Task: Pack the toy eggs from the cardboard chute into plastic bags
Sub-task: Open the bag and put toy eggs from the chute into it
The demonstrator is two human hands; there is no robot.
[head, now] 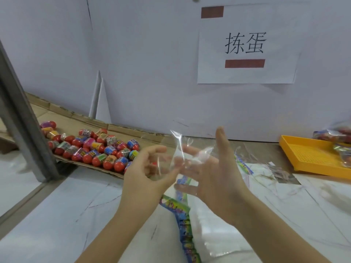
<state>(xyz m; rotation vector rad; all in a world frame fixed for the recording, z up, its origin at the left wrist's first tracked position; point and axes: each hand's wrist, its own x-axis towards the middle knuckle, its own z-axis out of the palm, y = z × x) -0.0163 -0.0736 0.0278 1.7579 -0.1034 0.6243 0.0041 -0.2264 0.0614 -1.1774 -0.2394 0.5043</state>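
Toy eggs [95, 149], red-bottomed with bright wrappers, lie heaped on the cardboard chute [121, 130] at the left, partly behind a grey metal post [24, 118] and against the pale wall. Just right of the heap, the left hand [150, 168] is raised above the marble-patterned table [57, 215], its fingers curled on the near edge of a clear plastic bag [178, 149], though the blur hides the exact grip. The bag hangs in the air between both hands. The right hand [214, 171] is spread, thumb up, its straight fingers against the film; I cannot tell whether they are inside the bag or behind it. Below the hands lies a stack of flat bags [182, 221] with colourful headers. On the wall above is a paper sign [245, 44]. At the far right, a yellow tray [311, 158] holds filled bags [340, 137].
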